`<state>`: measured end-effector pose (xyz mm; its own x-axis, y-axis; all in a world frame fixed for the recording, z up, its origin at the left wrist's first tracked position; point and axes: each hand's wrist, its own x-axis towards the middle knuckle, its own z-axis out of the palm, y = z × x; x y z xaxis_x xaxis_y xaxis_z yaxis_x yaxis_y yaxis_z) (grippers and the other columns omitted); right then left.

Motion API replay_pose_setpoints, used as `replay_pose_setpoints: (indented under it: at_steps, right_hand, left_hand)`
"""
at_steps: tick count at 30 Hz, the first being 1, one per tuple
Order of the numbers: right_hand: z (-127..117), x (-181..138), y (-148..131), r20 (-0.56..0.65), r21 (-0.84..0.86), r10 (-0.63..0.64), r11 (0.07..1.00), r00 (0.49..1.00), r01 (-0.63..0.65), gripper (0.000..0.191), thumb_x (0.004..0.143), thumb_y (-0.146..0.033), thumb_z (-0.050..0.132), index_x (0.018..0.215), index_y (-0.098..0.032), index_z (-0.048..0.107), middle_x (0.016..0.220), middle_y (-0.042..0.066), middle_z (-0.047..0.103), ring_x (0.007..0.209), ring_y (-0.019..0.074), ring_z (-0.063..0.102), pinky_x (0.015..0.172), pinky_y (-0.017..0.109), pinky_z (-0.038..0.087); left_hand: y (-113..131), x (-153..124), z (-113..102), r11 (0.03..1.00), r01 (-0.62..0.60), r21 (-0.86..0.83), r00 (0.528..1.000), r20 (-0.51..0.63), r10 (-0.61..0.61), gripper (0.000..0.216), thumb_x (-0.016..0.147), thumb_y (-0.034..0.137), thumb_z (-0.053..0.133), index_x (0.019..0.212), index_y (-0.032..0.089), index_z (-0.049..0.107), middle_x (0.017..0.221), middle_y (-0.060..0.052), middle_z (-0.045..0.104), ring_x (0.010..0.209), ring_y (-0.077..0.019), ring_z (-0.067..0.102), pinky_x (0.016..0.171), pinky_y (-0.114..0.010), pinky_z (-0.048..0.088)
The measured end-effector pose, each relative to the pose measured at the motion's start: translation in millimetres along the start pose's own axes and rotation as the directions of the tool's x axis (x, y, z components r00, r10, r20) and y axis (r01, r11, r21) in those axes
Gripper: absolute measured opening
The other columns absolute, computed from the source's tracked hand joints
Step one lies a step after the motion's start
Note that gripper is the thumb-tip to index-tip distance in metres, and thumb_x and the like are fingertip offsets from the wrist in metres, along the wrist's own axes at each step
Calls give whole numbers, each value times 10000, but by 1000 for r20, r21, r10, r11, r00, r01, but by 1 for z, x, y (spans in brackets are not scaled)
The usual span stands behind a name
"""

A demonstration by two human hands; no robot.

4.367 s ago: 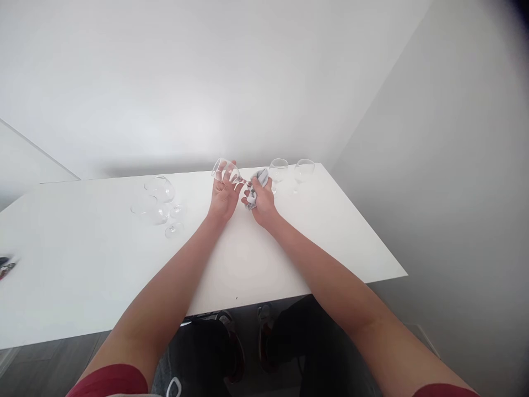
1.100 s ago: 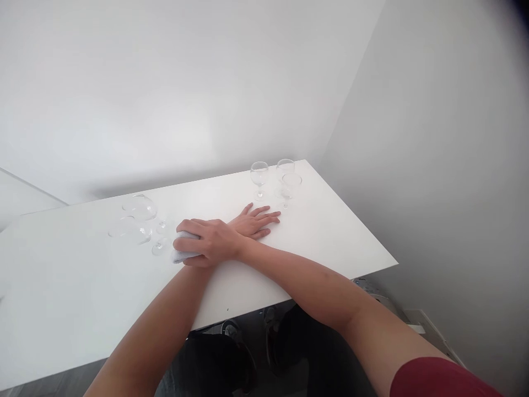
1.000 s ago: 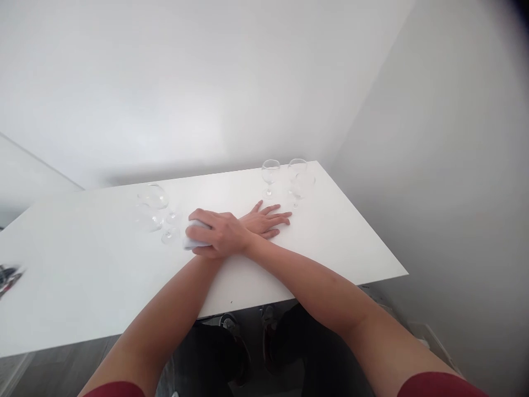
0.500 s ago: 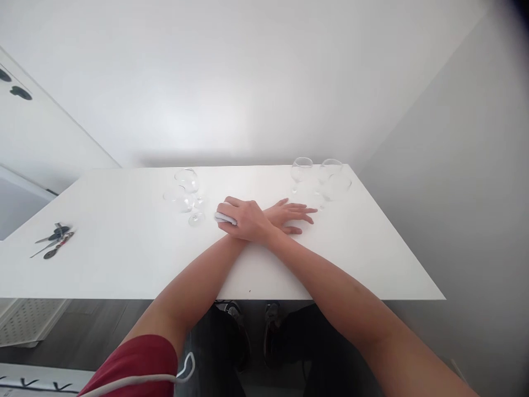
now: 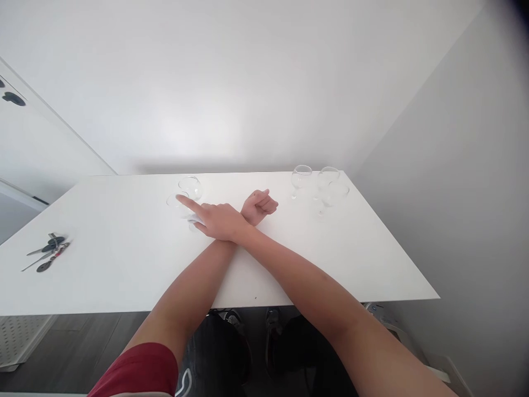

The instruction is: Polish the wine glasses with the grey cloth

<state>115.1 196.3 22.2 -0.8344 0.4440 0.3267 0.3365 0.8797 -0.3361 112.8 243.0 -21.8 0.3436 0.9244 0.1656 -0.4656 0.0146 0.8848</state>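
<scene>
My forearms cross over a white table (image 5: 124,264). My right hand (image 5: 215,219) reaches left, its index finger stretched out onto one of two clear stemmed glasses (image 5: 177,200) lying on their sides; the other lying glass (image 5: 190,186) is just behind. A pale bit of grey cloth (image 5: 195,225) shows under its curled lower fingers. My left hand (image 5: 258,205) rests on the table to the right, fingers curled in, with nothing in it. Three upright stemmed glasses (image 5: 301,178) stand at the back right.
A bunch of keys (image 5: 47,253) lies near the table's left edge. Walls close the back and the right side. My shoes (image 5: 231,322) and dark floor show under the near table edge.
My right hand has slid left from lying on the cloth and its index finger now touches a lying glass. My left hand's flat fingers have curled in. The view shifted slightly.
</scene>
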Motion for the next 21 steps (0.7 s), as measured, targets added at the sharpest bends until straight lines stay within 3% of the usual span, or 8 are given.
replay_pose_setpoints:
  at_steps: [3, 6, 9, 12, 13, 17, 21]
  right_hand:
    - [13, 5, 3, -46, -59, -5, 998, 999, 2, 331, 1021, -382, 488, 1326, -257, 474, 828, -7, 624, 525, 134, 422, 514, 312, 314]
    - [11, -12, 12, -239, -99, -60, 994, 969, 37, 214, 1023, -361, 465, 1185, -257, 558, 892, 38, 654, 597, 173, 496, 550, 349, 379]
    - [-6, -49, 33, -523, -44, 6, 998, 852, -34, 251, 984, -364, 505, 1198, -251, 572, 961, 83, 667, 808, 239, 614, 691, 373, 464]
    - [-23, -84, 61, -681, 132, 173, 985, 712, -113, 274, 987, -331, 441, 1220, -228, 542, 1016, 110, 652, 928, 260, 643, 734, 365, 489]
    - [-26, -91, 69, -694, 172, 198, 979, 692, -108, 253, 991, -319, 424, 1199, -233, 539, 1000, 101, 652, 888, 247, 641, 712, 354, 485]
    - [-26, -101, 89, -676, 236, 239, 966, 697, -104, 181, 989, -322, 419, 1101, -250, 542, 919, 61, 631, 785, 210, 603, 688, 332, 475]
    - [-25, -93, 92, -746, 287, 338, 941, 574, -182, 174, 995, -339, 422, 1074, -242, 543, 928, 61, 612, 809, 207, 579, 727, 335, 474]
  left_hand:
    - [4, 1, -1, 986, 29, -165, 989, -141, -53, 611, 1021, 357, 548, 553, 216, 180, 538, 40, 137, 467, -110, 305, 462, -293, 315]
    - [6, 5, 1, 965, -36, -259, 966, -257, -33, 592, 1020, 371, 565, 547, 218, 243, 538, 36, 183, 468, -110, 316, 452, -289, 328]
    - [3, 10, 2, 946, -139, -294, 935, -354, 27, 551, 1000, 495, 574, 580, 221, 345, 563, 22, 290, 487, -118, 367, 484, -303, 375]
    - [-1, 13, 1, 934, -181, -309, 912, -407, 42, 473, 1000, 528, 550, 651, 215, 487, 603, -2, 419, 526, -131, 455, 549, -315, 432]
    - [-2, 13, 1, 935, -175, -309, 909, -414, 33, 435, 1002, 505, 551, 683, 209, 536, 617, -10, 463, 546, -139, 493, 573, -319, 449]
    - [-3, 14, -3, 922, -246, -298, 873, -482, 77, 310, 1019, 415, 528, 848, 188, 653, 798, -53, 652, 750, -184, 659, 727, -331, 522]
    - [1, 15, -2, 906, -299, -300, 876, -463, 136, 505, 1036, 601, 382, 999, 196, 682, 1063, -114, 723, 1015, -226, 699, 881, -363, 549]
